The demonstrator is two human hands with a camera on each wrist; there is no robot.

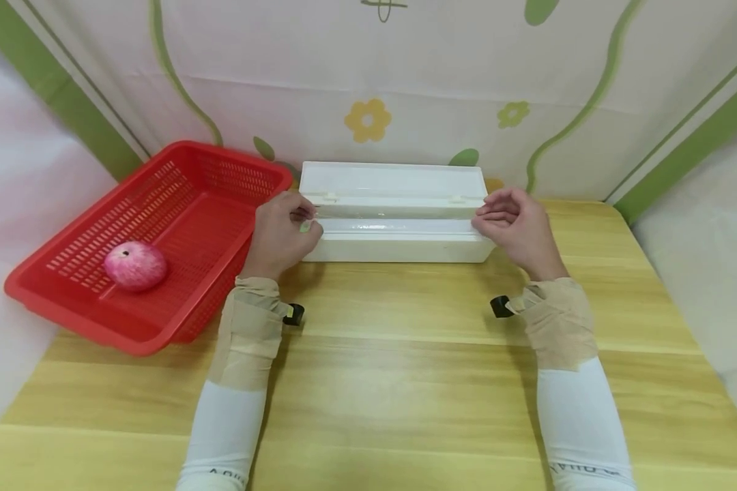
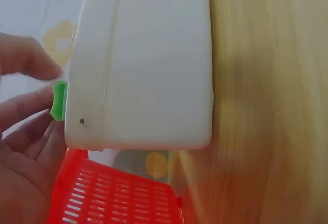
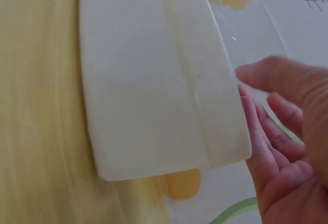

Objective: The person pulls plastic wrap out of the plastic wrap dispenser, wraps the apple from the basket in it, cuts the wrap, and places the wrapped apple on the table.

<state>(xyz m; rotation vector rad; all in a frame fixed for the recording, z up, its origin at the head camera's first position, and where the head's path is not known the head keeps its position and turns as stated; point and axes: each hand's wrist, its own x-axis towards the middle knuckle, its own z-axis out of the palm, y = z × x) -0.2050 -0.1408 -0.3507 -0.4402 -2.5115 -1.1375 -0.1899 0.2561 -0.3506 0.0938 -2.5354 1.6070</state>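
A white cling film box [image 1: 399, 249] stands at the back of the table with its lid [image 1: 393, 180] raised. Clear cling film [image 1: 377, 225] shines across its opening. At the box's left end my left hand [image 1: 280, 235] pinches the film edge between thumb and fingers, close beside a small green slide cutter [image 2: 59, 101]. My right hand [image 1: 521, 228] is at the opposite end, its thumb and fingertips pinching the film at the front rim. In the right wrist view the film [image 3: 233, 38] glints above the box, near the right thumb.
Left of the box is a red plastic basket [image 1: 215, 218] with slotted sides, holding a pink round fruit [image 1: 136, 266]. The wooden table [image 1: 393, 382] extends in front of the box. A patterned cloth wall [image 1: 430, 82] rises close behind it.
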